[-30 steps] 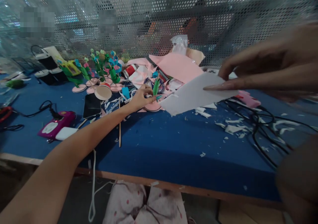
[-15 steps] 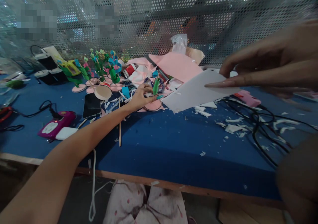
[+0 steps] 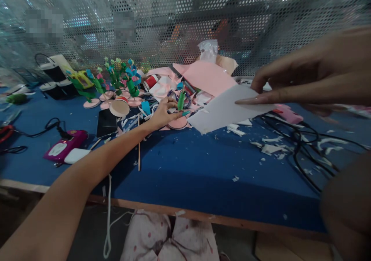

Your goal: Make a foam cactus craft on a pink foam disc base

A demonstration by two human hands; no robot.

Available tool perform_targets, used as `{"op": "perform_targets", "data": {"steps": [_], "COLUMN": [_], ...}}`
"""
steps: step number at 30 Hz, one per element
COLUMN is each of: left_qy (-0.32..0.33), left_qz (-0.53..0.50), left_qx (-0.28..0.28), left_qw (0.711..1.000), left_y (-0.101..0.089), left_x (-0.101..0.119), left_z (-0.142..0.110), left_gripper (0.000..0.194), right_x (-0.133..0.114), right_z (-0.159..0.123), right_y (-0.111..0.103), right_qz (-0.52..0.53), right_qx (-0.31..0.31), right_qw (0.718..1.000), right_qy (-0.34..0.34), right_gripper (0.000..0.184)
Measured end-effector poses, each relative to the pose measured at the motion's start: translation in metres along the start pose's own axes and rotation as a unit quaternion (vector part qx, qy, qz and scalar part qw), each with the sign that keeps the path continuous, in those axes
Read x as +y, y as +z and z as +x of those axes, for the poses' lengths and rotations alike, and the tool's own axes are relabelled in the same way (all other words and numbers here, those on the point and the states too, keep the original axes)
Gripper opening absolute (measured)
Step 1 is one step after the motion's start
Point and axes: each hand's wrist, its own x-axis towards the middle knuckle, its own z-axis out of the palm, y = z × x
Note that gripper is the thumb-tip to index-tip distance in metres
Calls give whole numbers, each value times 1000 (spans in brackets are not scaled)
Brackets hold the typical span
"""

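My left hand (image 3: pixel 164 116) reaches over the table from the lower left. Its thumb and curled fingers close around the foot of a green paper stem (image 3: pixel 181 101), which stands upright on a round pink disc (image 3: pixel 177 123). Something teal shows at the thumb's tip. Large and close on the right, my right hand (image 3: pixel 307 75) pinches a sheet of white paper (image 3: pixel 223 110) between thumb and fingers. That sheet hangs tilted just right of the disc and covers part of the clutter behind it.
Finished-looking paper plants (image 3: pixel 133 85) on pink discs stand back left, by a round-ended cup (image 3: pixel 119 107). A phone (image 3: pixel 106 122), purple device (image 3: pixel 65 147) and wooden stick (image 3: pixel 139 149) lie left. Pink paper (image 3: pixel 208 77) is heaped behind; black cables (image 3: pixel 298 149) and white scraps lie right.
The white sheet and my right hand have shifted very slightly left. My left hand keeps its place at the green stem, and the rest of the scene looks the same.
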Motion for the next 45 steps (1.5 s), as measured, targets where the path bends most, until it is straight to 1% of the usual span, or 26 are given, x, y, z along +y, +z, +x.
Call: {"op": "perform_targets", "data": {"steps": [1, 2, 3, 4, 5, 8, 11, 14, 18, 20, 25, 28, 32, 34, 36, 37, 38, 40, 41, 42, 44, 45], "left_qy": [0, -1, -2, -3, -4, -3, 0, 4, 2, 0, -3, -7, -18, -18, -14, -14, -15, -13, -9, -3, 10, 15], "left_qz": [-3, -6, -8, -9, -10, -12, -7, -4, -3, -5, -11, -17, -22, -22, -25, -29, -36, -55, -66, -78, -100, -109], "left_qx": [-1, -1, 0, 2, 3, 4, 4, 1, 1, -1, 3, 3, 0, -3, -6, -6, -4, 6, 11, 14, 15, 14], "left_qw": [1000, 1000, 1000, 1000, 1000, 1000, 1000, 1000, 1000, 1000, 1000, 1000, 1000, 1000, 1000, 999, 999, 998, 998, 997, 995, 994], "left_y": [0, 0, 0, 1, 1, 1, 1, 0, 0, 0, 1, 1, -1, -2, -2, -2, -2, -1, -1, -1, -1, -1], "left_x": [0, 0, 0, 0, 0, 0, 0, 0, -1, -1, -1, 1, 6, 7, 7, 6, 5, 2, 0, -2, -4, -4], "left_z": [0, 0, 0, 0, 0, 0, 0, 1, 1, 1, 2, 1, 1, 1, 1, 0, 0, 0, 0, 0, 0, 1], "left_gripper": [22, 21, 22, 22, 22, 23, 24, 24, 25, 25, 23, 19, 20, 20, 20, 21, 22, 25, 27, 29, 35, 39], "right_x": [-30, -52, -66, -73, -74, -67, -62, -63, -66, -67, -72, -75, -75, -72, -66, -63, -60, -53, -50, -46, -39, -35], "right_z": [8, 13, 14, 12, 10, 3, 2, 3, 4, 4, 4, 6, 7, 7, 6, 6, 6, 6, 5, 5, 3, 3], "right_y": [-7, -12, -15, -16, -16, -14, -13, -13, -13, -13, -14, -14, -12, -12, -11, -12, -12, -12, -12, -12, -10, -8], "right_qz": [-43, -65, -73, -82, -80, -71, -75, -79, -88, -83, -75, -86, -110, -96, -74, -74, -82, -100, -97, -82, -25, 13], "right_qx": [-22, -30, -46, -44, -45, -48, -48, -51, -48, -48, -70, -61, -13, -16, -42, -45, -31, 30, 51, 53, 10, -1], "right_qw": [999, 997, 996, 995, 995, 995, 995, 995, 995, 995, 994, 993, 993, 995, 996, 996, 996, 994, 993, 994, 1000, 1000], "right_qy": [6, 19, 28, 36, 39, 42, 50, 36, 19, 21, 40, 46, 49, 17, -20, -21, -9, 39, 51, 45, 9, 3], "right_gripper": [55, 51, 47, 45, 44, 44, 47, 51, 46, 47, 52, 48, 33, 37, 46, 49, 51, 52, 51, 51, 50, 50]}}
